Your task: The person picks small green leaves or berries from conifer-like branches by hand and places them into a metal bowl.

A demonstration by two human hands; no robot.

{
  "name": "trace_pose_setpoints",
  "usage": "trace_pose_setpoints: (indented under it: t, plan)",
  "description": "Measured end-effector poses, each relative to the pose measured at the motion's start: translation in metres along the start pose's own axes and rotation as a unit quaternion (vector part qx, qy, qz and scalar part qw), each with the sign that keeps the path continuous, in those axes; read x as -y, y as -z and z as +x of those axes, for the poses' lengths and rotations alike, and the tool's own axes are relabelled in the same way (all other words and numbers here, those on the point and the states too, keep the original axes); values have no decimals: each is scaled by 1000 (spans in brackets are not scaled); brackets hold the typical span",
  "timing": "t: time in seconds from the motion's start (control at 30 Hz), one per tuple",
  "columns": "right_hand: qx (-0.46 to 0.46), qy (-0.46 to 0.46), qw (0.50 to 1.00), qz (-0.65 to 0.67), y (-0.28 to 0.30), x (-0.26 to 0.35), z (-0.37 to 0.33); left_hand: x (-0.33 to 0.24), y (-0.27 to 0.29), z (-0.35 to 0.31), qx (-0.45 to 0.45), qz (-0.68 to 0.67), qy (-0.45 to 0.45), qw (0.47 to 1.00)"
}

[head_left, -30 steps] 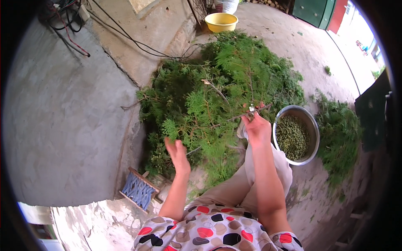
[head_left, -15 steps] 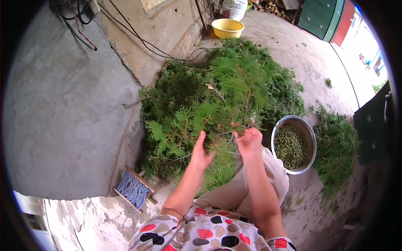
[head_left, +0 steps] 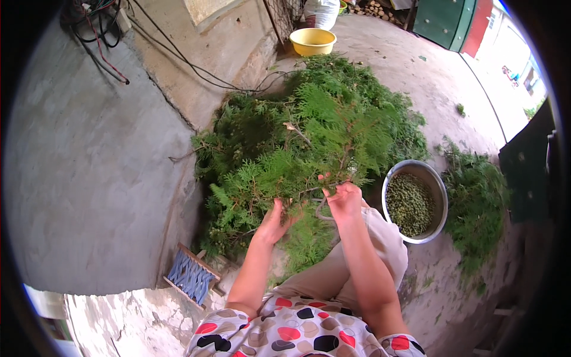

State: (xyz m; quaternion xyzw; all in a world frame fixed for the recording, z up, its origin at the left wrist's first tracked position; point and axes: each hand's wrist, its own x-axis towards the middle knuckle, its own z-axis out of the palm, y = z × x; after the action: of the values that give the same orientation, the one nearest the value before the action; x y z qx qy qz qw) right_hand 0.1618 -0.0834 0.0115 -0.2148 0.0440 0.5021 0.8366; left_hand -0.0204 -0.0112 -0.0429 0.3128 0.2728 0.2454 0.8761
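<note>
Concrete floor (head_left: 440, 74) is bordered on the left by a raised grey slab (head_left: 95, 178). Near the floor's middle, a leafy branch (head_left: 346, 149) is gripped by the right hand (head_left: 346, 203), its woody stem pinched between thumb and fingers, probably because a firmer hold is offered there than by the soft sprays. The left hand (head_left: 273, 226) is held lower, among the foliage, perhaps for steadying; its fingertips are hidden, so whether they are closed on anything cannot be told. Beneath and beyond the branch, a broad green pile (head_left: 244, 128) is heaped along the slab's right edge. Just beside the right knee (head_left: 389, 241), a metal pot (head_left: 442, 202) partly filled with small round green pieces (head_left: 409, 205) is stood, seemingly for easy reach. Past its right rim, a smaller heap (head_left: 473, 190) of sprigs is laid, apparently set apart on purpose. By the slab's near right corner, a stool (head_left: 191, 278) with a blue woven seat is seen; at the pile's far edge, a yellow basin (head_left: 312, 40) is placed.
</note>
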Motion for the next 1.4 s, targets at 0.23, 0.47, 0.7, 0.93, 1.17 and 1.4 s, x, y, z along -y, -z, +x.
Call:
trace_pose_setpoints:
  t: [0.23,0.47,0.7,0.93,1.17,1.4]
  plan:
    - [-75,48,995,-44,21,-11,8,-28,-11,-29,151,481,117,856]
    - [-54,88,991,-90,5,-44,-10,-54,-66,-14,-48,254,-239,936]
    - [172,200,835,-484,17,-78,-31,-51,-44,-13,85,-55,-257,961]
    - [360,377,327,-788,-6,-71,-48,-66,-21,-30,-122,-20,-199,972]
    - [393,308,419,-758,-6,-73,-49,-64,29,-26,-86,-89,-157,980]
    - [193,15,655,-731,11,-67,-35,-61,66,-26,-83,-203,-204,954]
